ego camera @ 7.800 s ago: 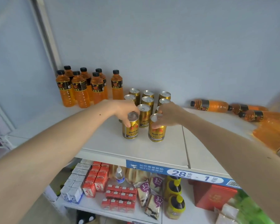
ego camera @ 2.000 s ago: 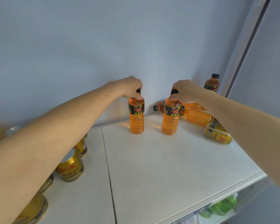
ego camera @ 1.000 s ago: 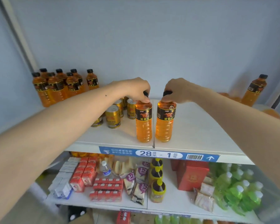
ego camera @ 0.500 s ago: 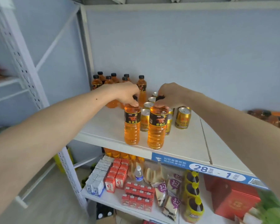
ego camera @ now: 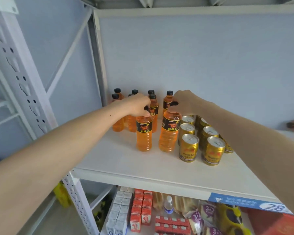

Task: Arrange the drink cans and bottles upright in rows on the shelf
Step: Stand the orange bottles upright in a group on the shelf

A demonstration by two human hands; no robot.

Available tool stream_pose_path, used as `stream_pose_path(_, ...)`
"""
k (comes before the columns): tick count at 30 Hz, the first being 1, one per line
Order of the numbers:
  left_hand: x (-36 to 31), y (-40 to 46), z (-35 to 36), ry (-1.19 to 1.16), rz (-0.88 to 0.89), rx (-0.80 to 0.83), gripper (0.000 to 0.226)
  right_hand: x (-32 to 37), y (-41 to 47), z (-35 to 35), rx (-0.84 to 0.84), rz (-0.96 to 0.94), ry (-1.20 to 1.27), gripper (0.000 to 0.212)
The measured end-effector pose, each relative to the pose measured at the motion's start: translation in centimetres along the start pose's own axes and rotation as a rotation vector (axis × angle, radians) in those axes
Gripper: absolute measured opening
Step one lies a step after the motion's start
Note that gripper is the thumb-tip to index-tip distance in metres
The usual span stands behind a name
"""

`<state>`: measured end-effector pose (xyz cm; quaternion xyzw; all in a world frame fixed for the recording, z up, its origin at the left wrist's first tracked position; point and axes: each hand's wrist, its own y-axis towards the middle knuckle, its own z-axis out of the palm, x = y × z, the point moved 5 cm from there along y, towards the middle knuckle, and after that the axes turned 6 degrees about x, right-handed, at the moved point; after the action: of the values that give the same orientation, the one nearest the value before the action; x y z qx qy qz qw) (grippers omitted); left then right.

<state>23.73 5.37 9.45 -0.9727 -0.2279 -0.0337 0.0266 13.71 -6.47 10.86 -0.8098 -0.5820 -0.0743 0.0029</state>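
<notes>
Orange bottles, one in each of the hands, have come across from the shelf's right end and now stand near its left rear corner. The left hand [ego camera: 139, 106] is clamped on the cap of the left bottle [ego camera: 143, 133]; the right hand [ego camera: 183, 102] grips the right bottle [ego camera: 169, 133], just beside the gold cans [ego camera: 188, 146]. Both sit in front of the standing bottles [ego camera: 134, 106] on the shelf [ego camera: 126, 160], so the row likely grows by two once released.

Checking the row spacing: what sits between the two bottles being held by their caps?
Nothing: the head view shows bare shelf between the left bottle and right bottle.
</notes>
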Motion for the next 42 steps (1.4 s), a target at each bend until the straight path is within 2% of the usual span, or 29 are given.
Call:
stream_pose_path(5,1.1,2.9,0.5,-0.022,0.033,0.009,0.03,-2.1,3.7,1.1,-0.079,0.108,0.02,0.022)
stream_pose_path(11,1.4,6.4,0.6,-0.04,0.069,-0.015,0.039,-4.8,7.6,2.3,-0.087,0.175,0.032,0.023)
stream_pose_path(24,1.5,10.7,0.9,-0.058,0.077,0.043,0.037,-6.5,13.2,4.6,-0.07,0.146,0.028,0.021)
stream_pose_path(30,1.5,11.0,0.9,-0.046,0.08,0.057,0.036,-6.3,14.1,4.8,-0.081,0.111,0.024,0.034)
stream_pose_path(42,0.8,11.2,0.8,-0.062,0.103,0.045,0.03,-6.4,14.1,4.9,-0.037,0.14,-0.019,0.027)
